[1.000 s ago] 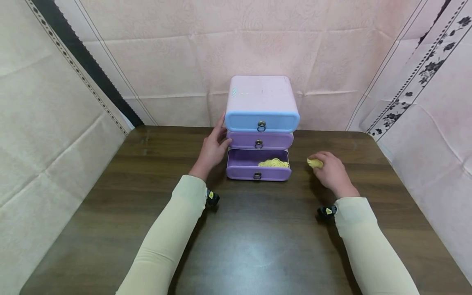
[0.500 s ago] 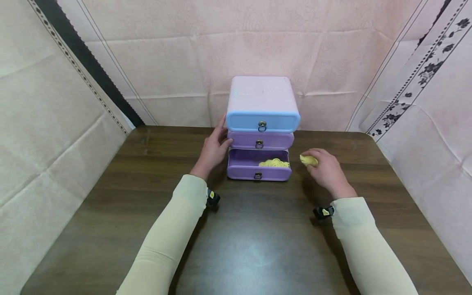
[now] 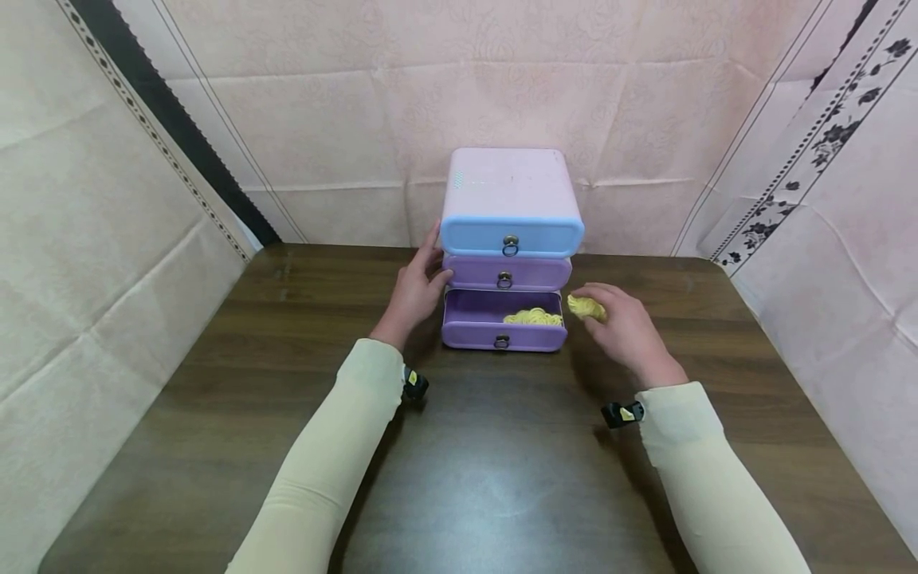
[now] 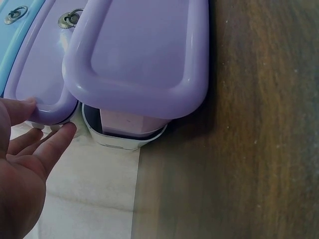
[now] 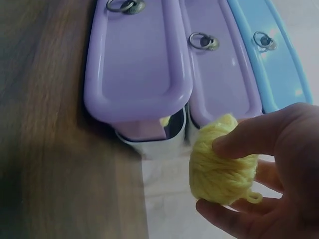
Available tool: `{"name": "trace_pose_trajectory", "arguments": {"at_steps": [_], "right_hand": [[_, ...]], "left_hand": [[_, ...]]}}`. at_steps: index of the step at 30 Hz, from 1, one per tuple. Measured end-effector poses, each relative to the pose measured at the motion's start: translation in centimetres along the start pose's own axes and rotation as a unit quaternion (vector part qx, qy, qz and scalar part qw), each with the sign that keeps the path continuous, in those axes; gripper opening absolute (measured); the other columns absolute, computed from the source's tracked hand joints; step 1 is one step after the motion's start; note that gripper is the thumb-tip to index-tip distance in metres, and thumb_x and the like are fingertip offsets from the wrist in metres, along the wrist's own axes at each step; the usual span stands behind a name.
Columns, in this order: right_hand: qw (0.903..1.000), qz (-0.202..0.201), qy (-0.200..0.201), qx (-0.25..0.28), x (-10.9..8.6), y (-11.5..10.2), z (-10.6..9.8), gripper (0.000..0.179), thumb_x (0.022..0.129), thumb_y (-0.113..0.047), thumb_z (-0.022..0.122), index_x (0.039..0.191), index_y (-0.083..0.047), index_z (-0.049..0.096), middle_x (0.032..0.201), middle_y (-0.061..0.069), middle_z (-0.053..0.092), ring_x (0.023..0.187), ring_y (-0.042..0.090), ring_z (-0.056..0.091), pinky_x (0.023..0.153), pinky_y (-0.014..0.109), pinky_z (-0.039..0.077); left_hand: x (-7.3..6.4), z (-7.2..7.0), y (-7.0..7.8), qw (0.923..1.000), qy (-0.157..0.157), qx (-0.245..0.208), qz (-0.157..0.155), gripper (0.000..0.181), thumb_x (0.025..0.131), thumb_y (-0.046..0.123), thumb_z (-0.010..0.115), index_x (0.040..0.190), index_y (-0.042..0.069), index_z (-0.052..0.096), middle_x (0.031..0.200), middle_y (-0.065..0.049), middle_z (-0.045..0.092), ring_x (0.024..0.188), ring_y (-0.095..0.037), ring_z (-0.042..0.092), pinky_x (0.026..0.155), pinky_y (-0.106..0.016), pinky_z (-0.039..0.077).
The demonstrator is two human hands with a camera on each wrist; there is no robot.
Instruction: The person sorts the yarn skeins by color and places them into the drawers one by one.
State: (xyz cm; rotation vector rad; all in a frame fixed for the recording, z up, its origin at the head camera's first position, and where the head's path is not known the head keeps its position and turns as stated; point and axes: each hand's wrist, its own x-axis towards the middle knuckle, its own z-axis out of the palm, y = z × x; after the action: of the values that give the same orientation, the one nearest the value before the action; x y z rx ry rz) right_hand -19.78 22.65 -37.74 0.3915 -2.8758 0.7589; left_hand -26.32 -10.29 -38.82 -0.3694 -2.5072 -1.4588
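Note:
A small drawer cabinet stands at the back of the table, its bottom purple drawer pulled out. Inside that drawer lies a bundle of yellow yarn. My left hand rests against the cabinet's left side, fingers fairly straight. In the left wrist view its thumb touches the front corner of the middle purple drawer. My right hand pinches a ball of yellow yarn between thumb and fingers. It is just right of the pulled-out drawer, above the table.
The blue top drawer and the middle drawer are pushed in, each with a ring pull. The brown wooden table spreads toward me. Pale patterned cloth hangs behind and at both sides.
My right hand has moved left with the ball of yarn, closer to the pulled-out drawer. The left hand and the cabinet have stayed in place.

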Motion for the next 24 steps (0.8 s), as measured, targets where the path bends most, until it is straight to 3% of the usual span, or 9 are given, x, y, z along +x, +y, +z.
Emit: {"name": "trace_pose_trajectory", "arguments": {"at_steps": [19, 24], "right_hand": [[0.9989, -0.016, -0.031, 0.030, 0.6, -1.9, 0.9, 0.047, 0.092, -0.012, 0.064, 0.137, -0.022, 0.053, 0.150, 0.007, 0.044, 0.138, 0.034, 0.040, 0.110, 0.058, 0.036], [0.9981, -0.049, -0.024, 0.028, 0.7, -2.4, 1.1, 0.047, 0.091, -0.009, 0.065, 0.136, -0.018, 0.055, 0.148, 0.009, 0.047, 0.137, 0.034, 0.043, 0.111, 0.055, 0.036]], "left_hand": [[0.1, 0.0, -0.3, 1.0000, -0.002, -0.005, 0.003, 0.083, 0.096, 0.011, 0.059, 0.151, 0.050, 0.011, 0.142, -0.016, 0.053, 0.132, -0.024, 0.051, 0.106, -0.041, 0.046], [0.1, 0.0, -0.3, 0.9999, -0.001, -0.007, 0.010, 0.081, 0.096, 0.011, 0.060, 0.153, 0.046, 0.013, 0.140, -0.016, 0.054, 0.129, -0.024, 0.054, 0.104, -0.039, 0.048]]}}
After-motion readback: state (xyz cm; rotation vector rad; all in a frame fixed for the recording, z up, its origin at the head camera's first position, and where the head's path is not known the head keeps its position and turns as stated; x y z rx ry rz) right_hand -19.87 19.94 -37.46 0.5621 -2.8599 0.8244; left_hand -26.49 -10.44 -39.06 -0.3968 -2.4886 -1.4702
